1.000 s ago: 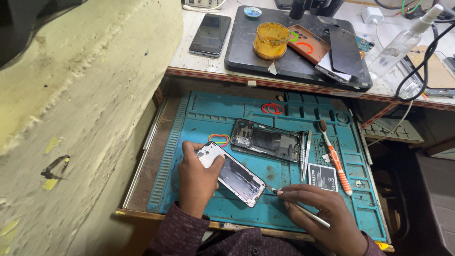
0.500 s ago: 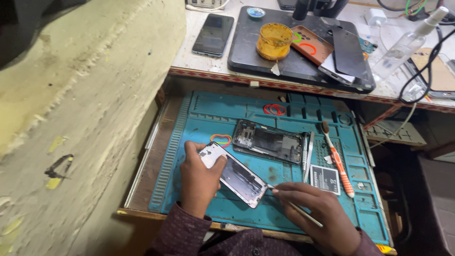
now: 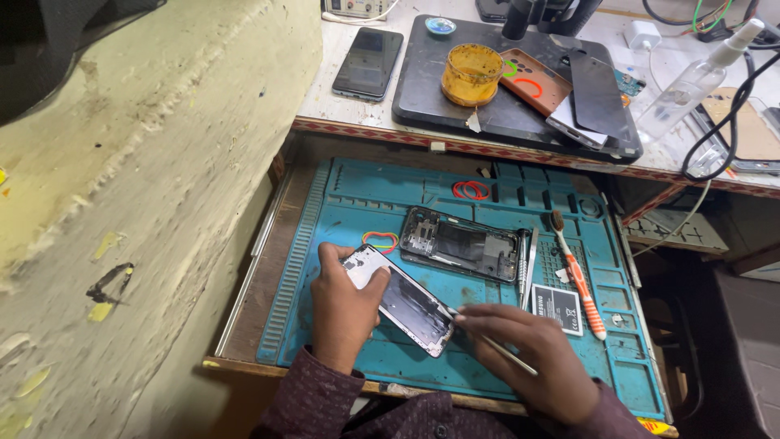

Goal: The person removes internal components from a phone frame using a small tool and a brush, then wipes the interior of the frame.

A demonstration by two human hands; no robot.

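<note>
Head view, looking down into a pulled-out drawer lined with a teal mat (image 3: 357, 203), lower centre of frame.

Left hand (image 3: 345, 309), lower centre: fingers wrapped around the near end of an opened phone (image 3: 402, 299), thumb across its top edge. Phone lies tilted, running from centre toward lower right, resting on the mat.

Right hand (image 3: 528, 358), lower right of centre: fingers pinched narrow on a thin metal tool (image 3: 496, 345). Tool tip meets the phone's right edge, or looks to; contact hard to confirm at this angle.

Just above the phone, centre frame: a second phone frame (image 3: 463, 244), stripped, lying flat. Left of it a coloured rubber band (image 3: 380, 240); above it red bands (image 3: 471, 189).

Right of the frame: tweezers (image 3: 528, 264) lying upright in the frame, then a toothbrush (image 3: 578, 280) with orange and white handle. A flat battery (image 3: 558, 307) sits between them, lower down.

Upper frame, on the desk (image 3: 341, 110): a dark phone (image 3: 367, 63) face up, upper centre-left. Beside it a black tray (image 3: 431, 89) carrying a yellow tub (image 3: 472, 73), an orange-ringed case (image 3: 532, 80) and a dark glass panel (image 3: 597, 96). Spray bottle (image 3: 691, 81) at upper right.

Left half of frame: rough pale wall (image 3: 146, 162).
</note>
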